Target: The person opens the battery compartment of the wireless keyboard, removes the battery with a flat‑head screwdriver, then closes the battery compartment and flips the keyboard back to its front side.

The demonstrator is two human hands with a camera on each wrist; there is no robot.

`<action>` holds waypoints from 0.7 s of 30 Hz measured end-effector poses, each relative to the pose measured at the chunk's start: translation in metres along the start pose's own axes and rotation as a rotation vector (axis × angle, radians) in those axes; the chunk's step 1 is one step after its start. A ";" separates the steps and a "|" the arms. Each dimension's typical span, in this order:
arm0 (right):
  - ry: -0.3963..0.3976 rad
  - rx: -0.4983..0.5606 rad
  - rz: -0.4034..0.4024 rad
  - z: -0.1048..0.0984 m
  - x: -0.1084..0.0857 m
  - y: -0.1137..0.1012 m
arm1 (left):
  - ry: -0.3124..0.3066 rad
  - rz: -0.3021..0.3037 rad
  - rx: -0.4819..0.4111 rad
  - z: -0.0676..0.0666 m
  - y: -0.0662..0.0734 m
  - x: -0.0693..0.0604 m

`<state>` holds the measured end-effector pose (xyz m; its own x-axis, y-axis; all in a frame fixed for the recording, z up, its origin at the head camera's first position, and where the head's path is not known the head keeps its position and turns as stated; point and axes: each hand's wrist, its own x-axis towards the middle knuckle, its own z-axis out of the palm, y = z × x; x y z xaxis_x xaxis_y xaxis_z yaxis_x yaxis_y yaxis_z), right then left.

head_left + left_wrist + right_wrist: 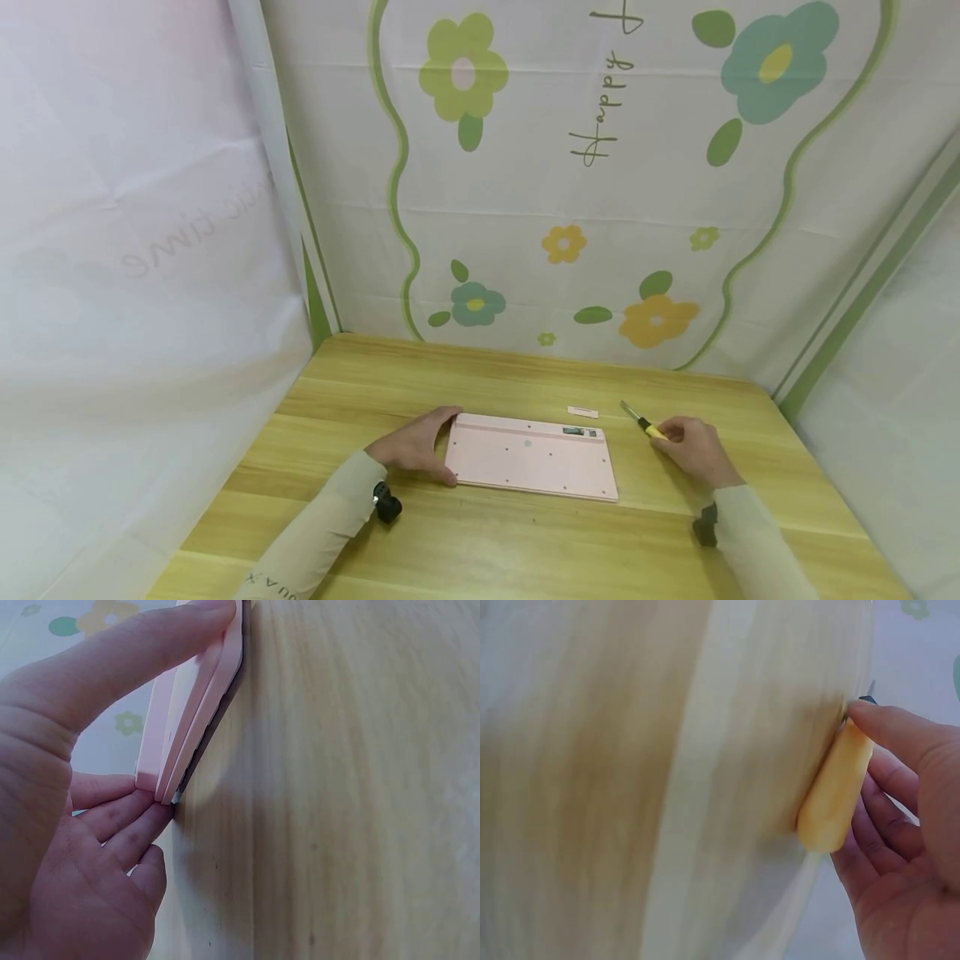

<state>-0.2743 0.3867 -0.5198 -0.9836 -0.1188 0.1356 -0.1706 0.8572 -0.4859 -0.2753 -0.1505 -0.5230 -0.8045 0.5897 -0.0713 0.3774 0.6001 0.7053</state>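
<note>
A pink keyboard point(531, 468) lies face down on the wooden table, small screw holes dotting its back. Near its far right corner is an uncovered recess point(573, 431) showing something green. My left hand point(412, 446) grips the keyboard's left end, thumb at the near corner and fingers at the far corner. To the right of the keyboard, my right hand point(697, 450) holds a screwdriver by its yellow handle point(832, 799), between thumb and fingers. The screwdriver's metal shaft point(630, 410) points away and to the left, low over the table.
A small pink cover piece point(582, 412) lies just beyond the keyboard's far edge. White curtains with printed flowers point(562, 243) hang behind the table point(465, 550) and on both sides. Each wrist carries a small black camera point(387, 503).
</note>
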 end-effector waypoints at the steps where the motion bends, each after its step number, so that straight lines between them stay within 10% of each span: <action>1: -0.007 0.002 -0.002 -0.001 0.000 0.000 | 0.000 -0.002 0.000 0.000 0.000 0.000; 21: -0.076 -0.024 -0.184 -0.026 0.013 -0.049 | 0.000 0.011 0.001 -0.001 0.002 0.000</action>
<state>-0.2777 0.3564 -0.4718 -0.9376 -0.3117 0.1540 -0.3476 0.8289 -0.4384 -0.2749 -0.1500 -0.5211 -0.8004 0.5961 -0.0640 0.3864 0.5946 0.7051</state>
